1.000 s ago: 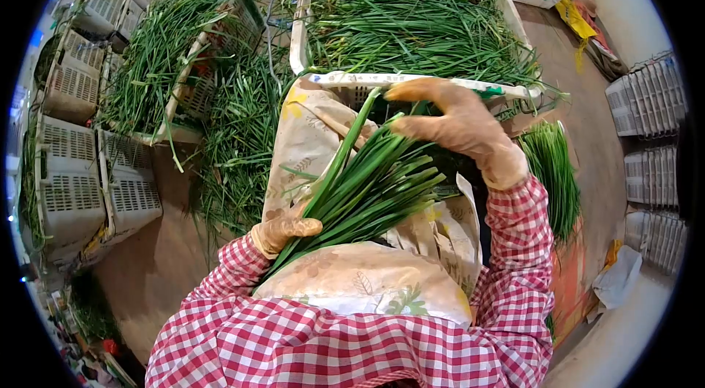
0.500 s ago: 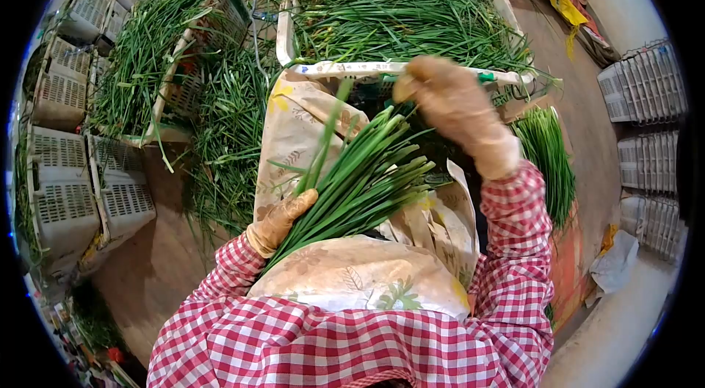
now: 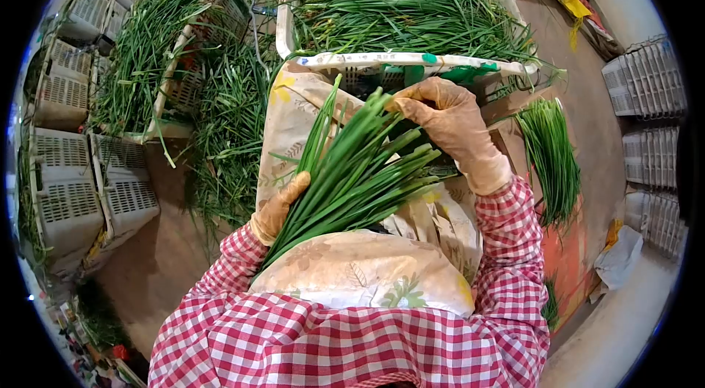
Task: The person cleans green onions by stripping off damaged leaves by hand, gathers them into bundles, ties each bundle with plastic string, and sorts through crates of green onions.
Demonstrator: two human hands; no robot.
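At the left edge of the frame stand white plastic crates with slotted walls (image 3: 67, 193). In the upper left, a long pale basket with perforated sides (image 3: 166, 94) is heaped with loose green leaves, and more loose, narrow green leaves (image 3: 233, 113) lie in a pile to its right.

The left hand (image 3: 277, 210), in a thin tan glove, is low and left of the centre. Its forearm comes from the lower left, and the thumb points up and to the right. Its grip is closed around the lower part of the bunch of long, flat green leaves (image 3: 352, 168). This bunch is in the middle of the frame, leaning to the upper right, above a beige cloth with a leaf print (image 3: 360, 267).

At the top centre is a white rectangular crate (image 3: 323, 60), full of green leaves. Below its right part, the right hand (image 3: 444, 120), also gloved, is bent at the wrist, with fingers pointing left. The thumb and fingertips come together at the bunch's upper ends; whether a leaf is between them, I cannot tell. Right of this forearm lies a neat green bundle (image 3: 551, 160).
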